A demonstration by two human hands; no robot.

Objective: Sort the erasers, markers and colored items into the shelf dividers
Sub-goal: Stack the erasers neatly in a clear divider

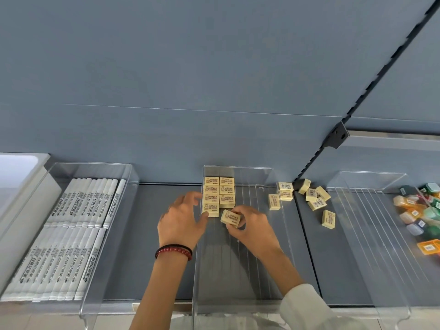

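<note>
Pinching eraser (230, 217) in right hand (252, 225), head view: eraser tilted, hovering just beside near end of grid (219, 191) inside middle divider (238, 169). Left hand (183, 220) spreading wide, gripping nothing, thumb apparently bracing grid's near-left corner. Judging best move: squaring eraser label-up, butting flush into open right-column slot before releasing. Loose erasers (314, 198) lying right of divider; markers (71, 229) filling left; colored items (419, 215) far right.

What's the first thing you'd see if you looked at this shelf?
The two hands in the middle: the right hand pinches a yellow eraser beside a neat block of erasers in the middle divider, with the left hand spread alongside. White markers fill the left divider, while loose erasers and colourful items lie scattered to the right.
</note>
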